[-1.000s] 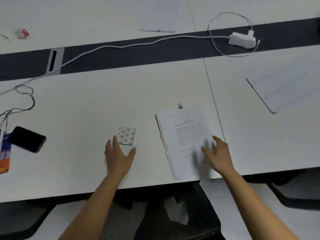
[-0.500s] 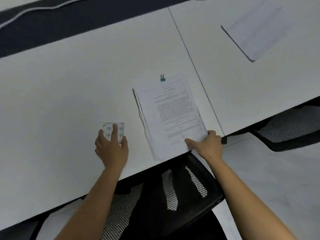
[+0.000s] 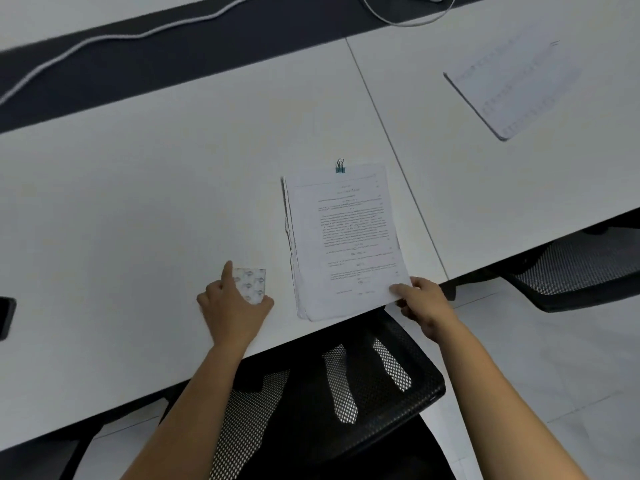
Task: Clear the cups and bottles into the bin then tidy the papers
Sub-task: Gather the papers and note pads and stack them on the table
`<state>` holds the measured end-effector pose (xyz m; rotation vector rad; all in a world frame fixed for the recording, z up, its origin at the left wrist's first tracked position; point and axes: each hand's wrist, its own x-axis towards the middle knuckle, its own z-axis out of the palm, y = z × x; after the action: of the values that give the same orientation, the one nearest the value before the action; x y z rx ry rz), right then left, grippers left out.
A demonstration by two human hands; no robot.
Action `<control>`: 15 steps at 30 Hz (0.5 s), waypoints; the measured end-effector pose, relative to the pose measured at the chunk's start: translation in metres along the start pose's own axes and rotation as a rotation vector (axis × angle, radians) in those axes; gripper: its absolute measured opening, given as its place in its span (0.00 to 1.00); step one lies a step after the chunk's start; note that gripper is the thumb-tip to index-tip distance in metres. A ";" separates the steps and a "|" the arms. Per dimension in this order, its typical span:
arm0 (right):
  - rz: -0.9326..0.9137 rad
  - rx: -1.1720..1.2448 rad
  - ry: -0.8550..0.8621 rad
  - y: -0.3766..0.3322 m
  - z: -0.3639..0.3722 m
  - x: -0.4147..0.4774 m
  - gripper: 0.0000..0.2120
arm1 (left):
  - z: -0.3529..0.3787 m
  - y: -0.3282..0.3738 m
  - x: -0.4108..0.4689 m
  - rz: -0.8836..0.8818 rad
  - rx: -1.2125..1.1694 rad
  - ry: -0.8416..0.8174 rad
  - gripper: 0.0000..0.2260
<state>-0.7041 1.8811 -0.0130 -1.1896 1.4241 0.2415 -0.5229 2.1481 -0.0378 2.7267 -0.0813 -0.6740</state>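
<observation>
A stack of printed papers (image 3: 346,237) lies on the white table (image 3: 138,209), held at its top edge by a small teal binder clip (image 3: 340,167). My right hand (image 3: 424,304) pinches the stack's near right corner at the table's front edge, thumb on top. My left hand (image 3: 233,306) grips a small patterned tissue packet (image 3: 252,284) to the left of the stack, index finger along its left side and thumb at its near corner. No cups or bottles are in view.
A second sheet of paper (image 3: 512,81) lies at the far right. A white cable (image 3: 104,39) runs along the dark strip at the back. A black phone (image 3: 5,317) sits at the left edge. Black mesh chairs (image 3: 346,393) stand below the table's front edge.
My right hand slid from flat on the paper stack to pinching its near right corner. My left hand came down from hovering behind the tissue packet and closed on it. The view dropped towards the table's edge.
</observation>
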 end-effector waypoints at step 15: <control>-0.642 0.328 0.222 -0.017 -0.073 -0.162 0.12 | -0.110 0.100 -0.112 0.406 -0.561 0.064 0.38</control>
<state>-0.7731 1.9015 0.1502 -1.3540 1.1362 -0.5634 -0.5686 2.1014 0.1364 2.1011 -0.3611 -0.4104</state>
